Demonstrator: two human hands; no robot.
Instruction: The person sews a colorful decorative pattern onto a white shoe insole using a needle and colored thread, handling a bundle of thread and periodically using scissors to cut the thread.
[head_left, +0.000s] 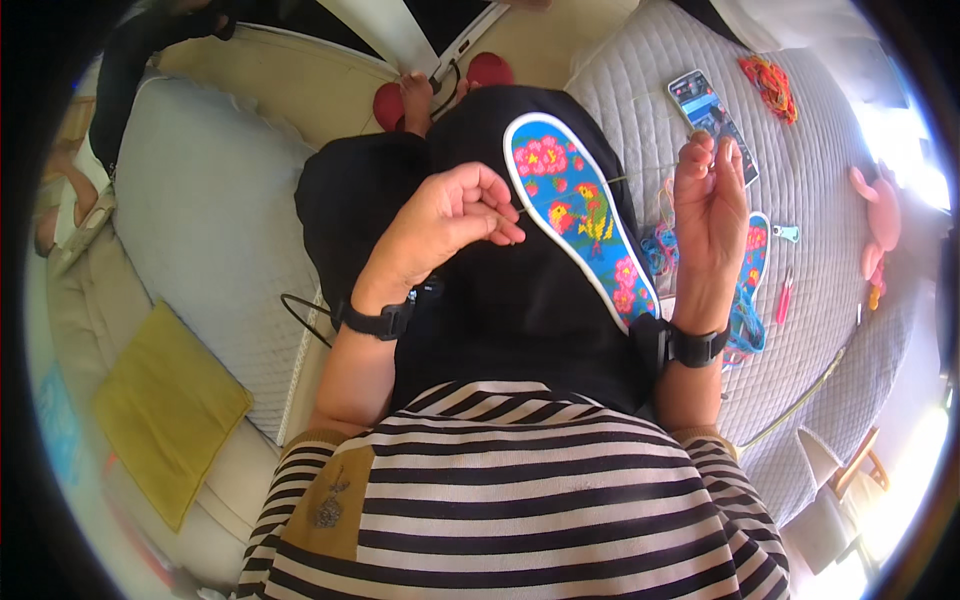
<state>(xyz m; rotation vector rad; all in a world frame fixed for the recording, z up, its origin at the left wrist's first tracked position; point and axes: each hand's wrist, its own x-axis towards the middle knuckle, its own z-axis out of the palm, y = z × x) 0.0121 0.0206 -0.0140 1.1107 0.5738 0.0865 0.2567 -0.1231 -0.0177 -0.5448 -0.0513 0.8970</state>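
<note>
An embroidered insole (581, 210), blue with pink flowers, yellow-green birds and a white rim, lies on my right thigh. A thin green thread (615, 179) stretches across it between my hands. My left hand (457, 217) pinches the thread at the insole's left side, thumb against fingers. My right hand (712, 195) is raised beside the insole with thumb and fingertips together at the thread's other end; whether a needle is in them cannot be told. Behind my right wrist, a second insole (757, 240) is partly hidden, with blue and pink thread skeins (746, 326) near it.
On the grey quilted cover (817, 187) lie a smartphone (701, 101), an orange-red thread bundle (770, 88), pink-handled snips (784, 298), a light-blue small tool (786, 233) and a pink plush toy (881, 217). Another person (75, 180) sits at the far left, near a yellow-green cushion (172, 412).
</note>
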